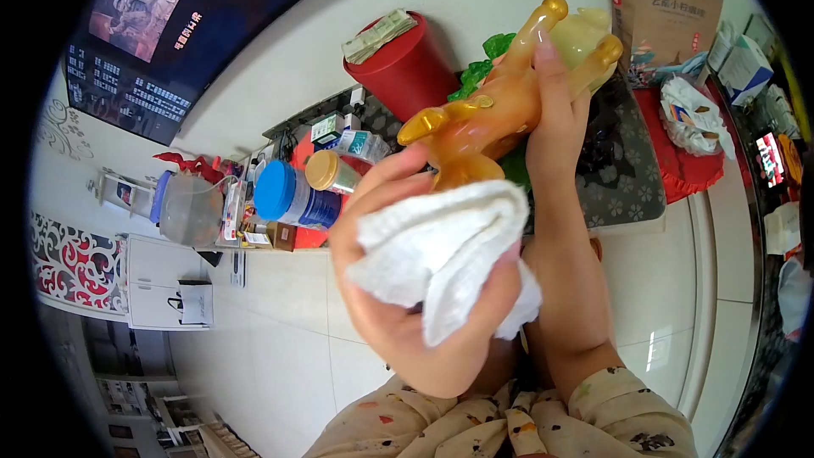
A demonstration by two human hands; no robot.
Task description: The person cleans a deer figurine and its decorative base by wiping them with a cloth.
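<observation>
Crumpled white cloth (449, 246) is bunched in my left hand (386, 297), whose fingers curl round its far side with the thumb on the near side. My left fingertips are at the lower left of a glossy amber figurine (500, 110) with gold-coloured ends. My right hand (555, 89) grips the figurine's upper part, one finger lying along a projecting limb. The figurine is tilted, and the cloth hides its lowest part. Behind it are green (483, 68) and pale yellow (589, 30) decorative parts, partly covered.
A red bin (411, 68) with banknotes (380, 36) on top stands behind. Left of it are a blue-lidded jar (292, 195), a tan-lidded jar (332, 173) and small boxes. To the right are a brown paper bag (670, 13) and plastic bags (691, 119). A screen (170, 42) hangs upper left.
</observation>
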